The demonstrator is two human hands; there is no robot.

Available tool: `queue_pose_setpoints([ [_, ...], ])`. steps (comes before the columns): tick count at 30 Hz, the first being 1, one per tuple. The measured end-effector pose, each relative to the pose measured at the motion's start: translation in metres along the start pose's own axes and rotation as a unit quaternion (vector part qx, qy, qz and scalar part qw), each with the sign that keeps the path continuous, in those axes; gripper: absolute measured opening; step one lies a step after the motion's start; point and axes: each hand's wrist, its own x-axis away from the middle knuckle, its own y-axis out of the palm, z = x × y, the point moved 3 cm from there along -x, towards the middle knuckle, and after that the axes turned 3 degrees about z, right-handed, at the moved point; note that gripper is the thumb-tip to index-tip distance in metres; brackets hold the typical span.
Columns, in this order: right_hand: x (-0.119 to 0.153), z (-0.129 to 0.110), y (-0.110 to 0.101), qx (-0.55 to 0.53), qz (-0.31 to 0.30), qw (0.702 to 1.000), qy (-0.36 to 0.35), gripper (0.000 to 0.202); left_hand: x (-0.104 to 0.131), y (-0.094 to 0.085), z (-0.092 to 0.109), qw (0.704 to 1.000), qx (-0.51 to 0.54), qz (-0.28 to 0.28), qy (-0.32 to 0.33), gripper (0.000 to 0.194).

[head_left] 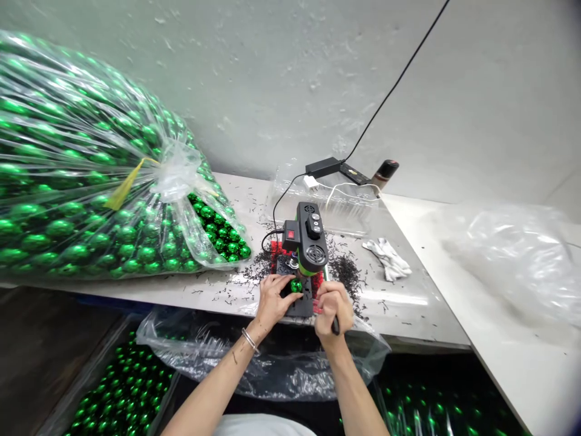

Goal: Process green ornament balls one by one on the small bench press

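My left hand (274, 298) pinches a shiny green ball (296, 285) between thumb and fingers, just below the front end of a black and green bench machine (312, 239). The machine stands on a dark base plate (299, 307), with a red mat (318, 280) partly showing beneath. On the right side of the machine, my right hand (334, 307) is wrapped round a black lever handle (335, 326). Its lower end sticks out under the fist. Part of the ball is covered by my fingertips.
A large clear bag of green balls (82, 200) fills the left. Black scraps (345, 272) lie round the machine. White gloves (388, 259), a clear tray (340, 209) with cables and a power adapter (323, 167) are beyond. Open bags of balls (124, 387) sit below the table edge.
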Motion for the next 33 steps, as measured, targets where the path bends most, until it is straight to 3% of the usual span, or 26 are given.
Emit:
queue_pose_setpoints([
  [5,-0.037,-0.017,-0.005,-0.033,-0.01,0.995,0.088,0.032,0.026,-0.012,0.007,0.998,0.008,0.024,0.057,0.031],
  [9,-0.033,-0.017,-0.004,-0.035,-0.004,0.998,0.057,0.032,0.069,-0.03,0.013,0.987,-0.033,-0.016,0.157,0.05],
  [11,-0.027,-0.014,-0.003,-0.033,0.0,0.999,0.042,0.032,0.072,-0.041,0.011,0.983,-0.063,-0.006,0.173,0.063],
  [13,-0.023,-0.012,-0.002,-0.03,0.003,0.999,0.036,0.032,0.053,-0.056,0.004,0.98,-0.111,0.044,0.158,0.055],
  [15,-0.022,-0.012,-0.001,-0.03,0.006,0.999,0.027,0.032,0.018,-0.073,-0.005,0.971,-0.188,0.1,0.111,0.036],
  [16,-0.022,-0.012,-0.001,-0.03,0.007,0.999,0.021,0.032,-0.003,-0.079,-0.011,0.965,-0.232,0.101,0.074,0.033],
  [18,-0.022,-0.012,-0.001,-0.033,0.008,0.999,0.013,0.031,-0.042,-0.087,-0.023,0.946,-0.322,0.032,0.007,0.033],
  [21,-0.021,-0.011,0.0,-0.035,0.003,0.999,0.013,0.031,-0.076,-0.088,-0.034,0.925,-0.375,-0.064,-0.017,0.031],
  [26,-0.02,-0.012,-0.001,-0.026,-0.003,1.0,0.017,0.031,-0.083,-0.084,-0.037,0.927,-0.365,-0.09,-0.015,0.029],
  [29,-0.02,-0.013,-0.001,-0.025,-0.008,1.0,0.016,0.031,-0.079,-0.093,-0.038,0.938,-0.337,-0.071,-0.029,0.035],
  [31,-0.02,-0.014,-0.001,-0.023,-0.012,1.0,0.016,0.031,-0.074,-0.105,-0.039,0.973,-0.216,-0.018,-0.08,0.04],
  [33,-0.02,-0.014,-0.001,-0.018,-0.012,1.0,0.016,0.031,-0.065,-0.114,-0.042,0.987,0.013,0.035,-0.156,0.045],
])
